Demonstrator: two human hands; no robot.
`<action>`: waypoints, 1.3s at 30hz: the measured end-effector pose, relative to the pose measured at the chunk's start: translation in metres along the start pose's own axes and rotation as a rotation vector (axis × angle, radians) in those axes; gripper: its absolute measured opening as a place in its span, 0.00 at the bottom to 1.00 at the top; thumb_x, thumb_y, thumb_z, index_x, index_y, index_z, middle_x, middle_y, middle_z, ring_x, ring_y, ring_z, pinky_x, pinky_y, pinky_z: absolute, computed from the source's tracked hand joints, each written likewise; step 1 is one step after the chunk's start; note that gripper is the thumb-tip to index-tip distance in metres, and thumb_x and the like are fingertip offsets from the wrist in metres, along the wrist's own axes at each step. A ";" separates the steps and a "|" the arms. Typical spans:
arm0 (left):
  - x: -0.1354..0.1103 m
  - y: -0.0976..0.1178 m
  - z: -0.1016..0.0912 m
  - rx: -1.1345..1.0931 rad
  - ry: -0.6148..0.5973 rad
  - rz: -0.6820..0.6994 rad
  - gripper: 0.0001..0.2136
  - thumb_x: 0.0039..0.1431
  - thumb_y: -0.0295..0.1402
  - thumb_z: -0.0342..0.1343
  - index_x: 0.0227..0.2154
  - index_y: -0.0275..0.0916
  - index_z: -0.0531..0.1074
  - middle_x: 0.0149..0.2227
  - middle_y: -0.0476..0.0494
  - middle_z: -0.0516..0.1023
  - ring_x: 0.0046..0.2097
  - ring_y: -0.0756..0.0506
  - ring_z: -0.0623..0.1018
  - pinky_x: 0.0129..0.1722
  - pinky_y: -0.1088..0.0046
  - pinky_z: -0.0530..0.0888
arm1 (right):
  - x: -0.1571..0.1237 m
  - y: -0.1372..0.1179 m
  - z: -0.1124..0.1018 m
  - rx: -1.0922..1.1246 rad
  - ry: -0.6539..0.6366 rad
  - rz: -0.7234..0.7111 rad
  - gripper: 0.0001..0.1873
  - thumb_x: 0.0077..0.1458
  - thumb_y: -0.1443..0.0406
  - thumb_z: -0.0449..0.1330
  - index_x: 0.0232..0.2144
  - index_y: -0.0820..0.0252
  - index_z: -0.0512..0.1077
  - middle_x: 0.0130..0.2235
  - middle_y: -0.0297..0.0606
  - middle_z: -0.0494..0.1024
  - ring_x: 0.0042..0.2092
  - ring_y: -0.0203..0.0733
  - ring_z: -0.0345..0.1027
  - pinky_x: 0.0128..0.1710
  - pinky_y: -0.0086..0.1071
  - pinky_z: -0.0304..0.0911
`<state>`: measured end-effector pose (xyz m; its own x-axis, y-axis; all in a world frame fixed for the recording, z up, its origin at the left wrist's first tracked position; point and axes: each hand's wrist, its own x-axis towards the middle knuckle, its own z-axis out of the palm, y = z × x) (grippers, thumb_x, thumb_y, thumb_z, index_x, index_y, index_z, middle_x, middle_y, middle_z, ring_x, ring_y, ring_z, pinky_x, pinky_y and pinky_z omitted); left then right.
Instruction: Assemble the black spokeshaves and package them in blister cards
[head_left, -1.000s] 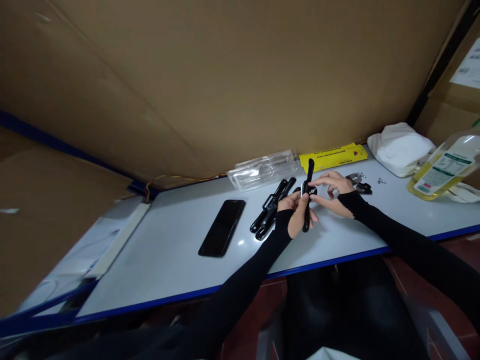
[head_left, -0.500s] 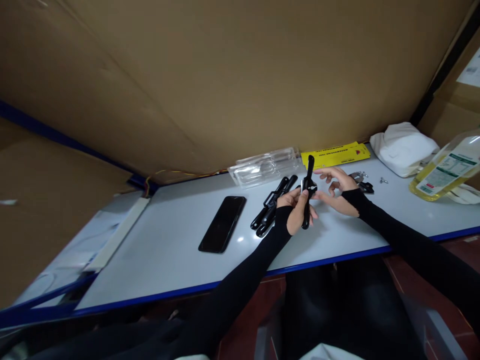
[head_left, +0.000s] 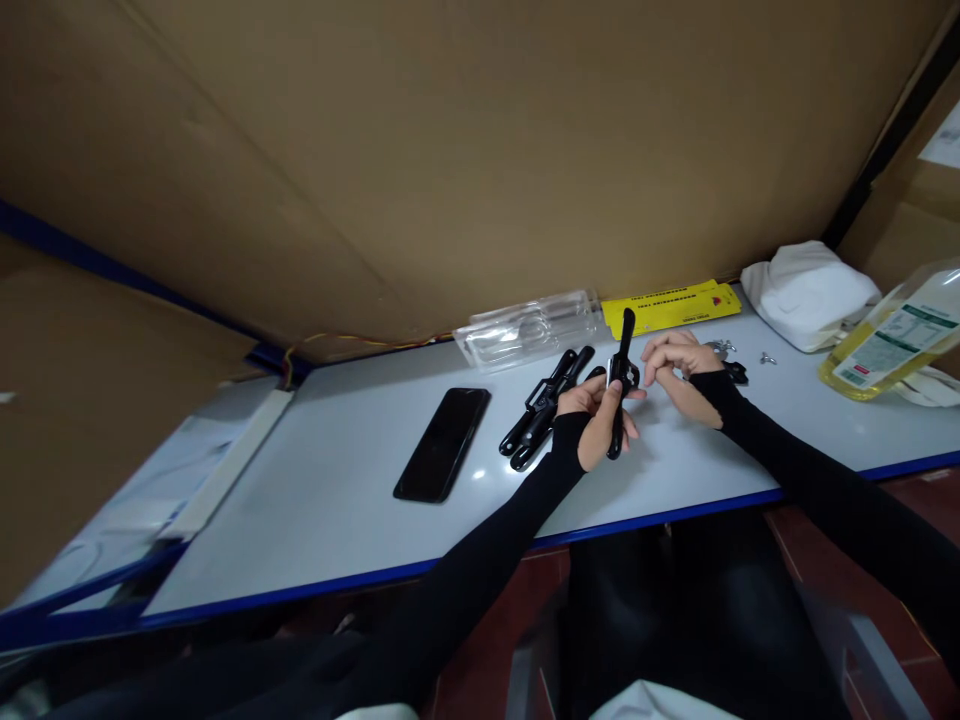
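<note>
Black two-handled tool (head_left: 622, 366), gripped in the left hand (head_left: 596, 422) above the pale tabletop (head_left: 315, 480).
Similar black tools (head_left: 546, 405) lie just beside the left hand; a careless wrist could knock them askew. Held tool might twist or drop if the left thumb eased: grip is at mid-length only, both handles free. It sits between the hands, one handle pointing away from the person, the other toward. Right hand (head_left: 682, 375) near but not touching it, fingers bent; cannot tell whether they pinch anything. Smallest: loose metal pieces (head_left: 767, 358) beyond the right wrist, liable to scatter if brushed.
</note>
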<state>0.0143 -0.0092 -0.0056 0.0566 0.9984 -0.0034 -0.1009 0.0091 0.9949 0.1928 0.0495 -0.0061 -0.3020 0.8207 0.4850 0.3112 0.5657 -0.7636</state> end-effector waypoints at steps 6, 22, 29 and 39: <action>-0.002 -0.003 0.001 -0.009 -0.020 -0.006 0.30 0.59 0.62 0.62 0.41 0.34 0.76 0.18 0.46 0.77 0.12 0.48 0.70 0.11 0.74 0.64 | -0.001 -0.003 -0.001 -0.049 -0.100 -0.038 0.07 0.59 0.65 0.65 0.37 0.51 0.85 0.43 0.42 0.78 0.42 0.45 0.65 0.41 0.38 0.69; -0.001 -0.002 0.001 -0.022 -0.024 0.013 0.29 0.59 0.61 0.64 0.39 0.35 0.75 0.18 0.47 0.77 0.13 0.48 0.71 0.11 0.75 0.65 | -0.002 -0.005 -0.006 -0.088 -0.054 -0.023 0.05 0.59 0.65 0.68 0.38 0.52 0.85 0.44 0.42 0.79 0.41 0.46 0.65 0.38 0.37 0.67; -0.001 -0.003 0.001 -0.016 -0.027 0.029 0.29 0.60 0.61 0.63 0.41 0.34 0.74 0.17 0.47 0.77 0.13 0.48 0.71 0.11 0.76 0.65 | -0.004 -0.010 -0.003 -0.155 -0.033 -0.058 0.15 0.55 0.66 0.69 0.46 0.49 0.84 0.44 0.41 0.79 0.43 0.48 0.65 0.38 0.38 0.69; -0.003 -0.004 0.002 -0.026 -0.050 0.043 0.30 0.59 0.62 0.63 0.39 0.34 0.75 0.17 0.47 0.76 0.13 0.48 0.71 0.11 0.75 0.65 | -0.003 -0.007 -0.004 -0.098 -0.006 -0.058 0.11 0.58 0.64 0.69 0.44 0.50 0.84 0.44 0.42 0.80 0.43 0.46 0.67 0.36 0.37 0.69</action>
<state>0.0166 -0.0123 -0.0094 0.1010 0.9939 0.0452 -0.1300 -0.0319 0.9910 0.1953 0.0438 -0.0006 -0.3276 0.7862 0.5240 0.3800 0.6174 -0.6888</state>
